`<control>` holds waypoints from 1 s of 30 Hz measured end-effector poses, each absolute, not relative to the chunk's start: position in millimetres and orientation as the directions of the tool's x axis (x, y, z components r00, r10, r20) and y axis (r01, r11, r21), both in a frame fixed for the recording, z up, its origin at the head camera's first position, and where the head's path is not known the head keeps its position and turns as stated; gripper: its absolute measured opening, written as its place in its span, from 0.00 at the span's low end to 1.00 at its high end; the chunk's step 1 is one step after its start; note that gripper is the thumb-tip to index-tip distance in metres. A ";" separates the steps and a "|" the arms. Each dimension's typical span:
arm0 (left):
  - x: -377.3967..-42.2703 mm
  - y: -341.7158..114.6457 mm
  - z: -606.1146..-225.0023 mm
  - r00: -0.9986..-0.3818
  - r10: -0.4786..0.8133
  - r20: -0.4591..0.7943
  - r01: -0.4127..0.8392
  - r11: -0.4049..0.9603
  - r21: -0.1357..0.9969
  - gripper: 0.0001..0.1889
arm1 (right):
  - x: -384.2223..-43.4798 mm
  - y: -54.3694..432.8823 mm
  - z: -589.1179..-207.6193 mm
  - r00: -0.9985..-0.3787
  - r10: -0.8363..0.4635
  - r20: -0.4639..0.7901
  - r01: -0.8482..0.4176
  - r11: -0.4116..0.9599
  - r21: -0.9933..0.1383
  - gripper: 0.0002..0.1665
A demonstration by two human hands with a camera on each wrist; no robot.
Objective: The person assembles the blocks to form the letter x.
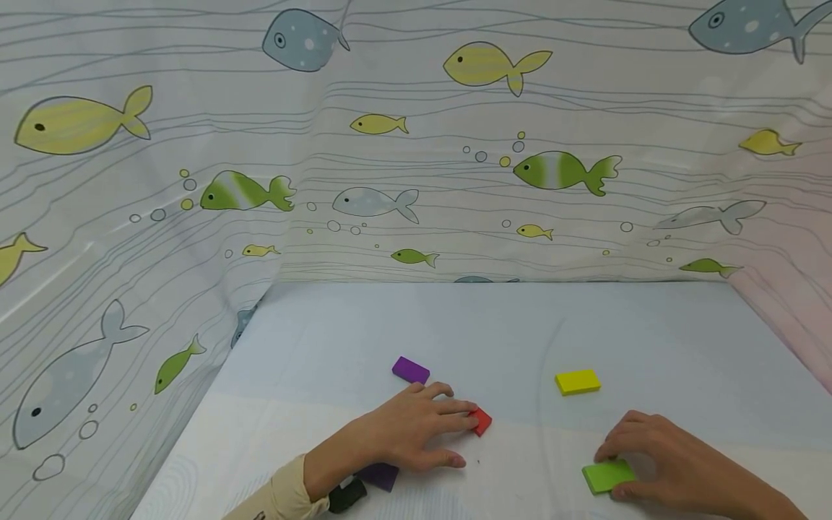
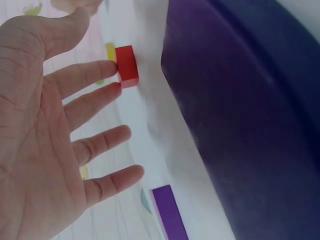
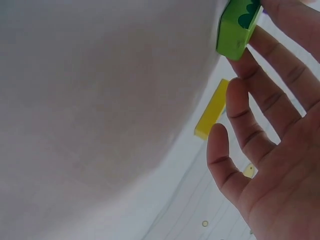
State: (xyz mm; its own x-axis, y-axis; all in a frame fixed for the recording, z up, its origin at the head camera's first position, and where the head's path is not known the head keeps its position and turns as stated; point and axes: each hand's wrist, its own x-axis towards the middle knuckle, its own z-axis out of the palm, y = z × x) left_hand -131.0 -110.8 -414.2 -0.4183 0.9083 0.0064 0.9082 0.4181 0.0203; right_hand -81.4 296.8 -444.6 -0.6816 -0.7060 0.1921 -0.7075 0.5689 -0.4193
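My left hand (image 1: 416,430) is spread above the table, its fingers nearly straight. Two fingertips touch a small red block (image 1: 481,421), as the left wrist view also shows with the red block (image 2: 127,66). A purple block (image 1: 412,370) lies just beyond that hand, and a dark purple block (image 1: 380,476) is partly hidden under the wrist. My right hand (image 1: 669,462) pinches a light green block (image 1: 607,477) between thumb and fingers. In the right wrist view a darker green scalloped print shows on the green block (image 3: 236,30); the other fingers are loosely bent.
A yellow block (image 1: 578,383) lies on the white table (image 1: 507,325) beyond the right hand. A fish-patterned curtain (image 1: 416,166) stands along the back and left edges. Pinkish cloth (image 1: 789,310) borders the right side. A black strap piece (image 1: 347,496) sits at the left wrist.
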 end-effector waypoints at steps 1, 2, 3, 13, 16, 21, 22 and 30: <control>-130.9 -110.5 -414.1 -0.417 0.909 0.007 0.909 0.417 0.016 0.30 | -81.3 296.7 -444.7 -0.682 -0.706 0.188 -0.706 0.569 -0.422 0.16; -130.7 -110.3 -414.0 -0.416 0.909 0.009 0.909 0.416 0.013 0.30 | -81.2 296.5 -444.7 -0.683 -0.706 0.185 -0.704 0.570 -0.424 0.16; -130.7 -110.1 -414.0 -0.415 0.910 0.010 0.910 0.415 0.010 0.30 | -81.0 296.4 -444.8 -0.684 -0.706 0.185 -0.704 0.572 -0.421 0.16; -130.6 -108.5 -413.1 -0.414 0.910 0.000 0.910 0.413 -0.019 0.29 | -80.8 295.3 -444.2 -0.678 -0.712 0.181 -0.704 0.559 -0.439 0.15; -131.1 -108.7 -412.8 -0.415 0.910 -0.008 0.910 0.415 -0.021 0.29 | -80.4 294.9 -444.6 -0.676 -0.712 0.189 -0.708 0.555 -0.437 0.15; -131.1 -108.0 -413.4 -0.417 0.909 -0.016 0.909 0.417 -0.019 0.29 | -79.6 294.6 -445.3 -0.676 -0.712 0.188 -0.707 0.556 -0.436 0.15; -130.9 -107.9 -413.5 -0.416 0.909 -0.016 0.909 0.416 -0.018 0.29 | -79.5 294.6 -445.4 -0.677 -0.712 0.186 -0.706 0.557 -0.438 0.14; -130.8 -107.2 -412.5 -0.420 0.907 -0.024 0.908 0.420 -0.001 0.29 | -79.1 292.4 -446.8 -0.671 -0.706 0.225 -0.718 0.544 -0.434 0.15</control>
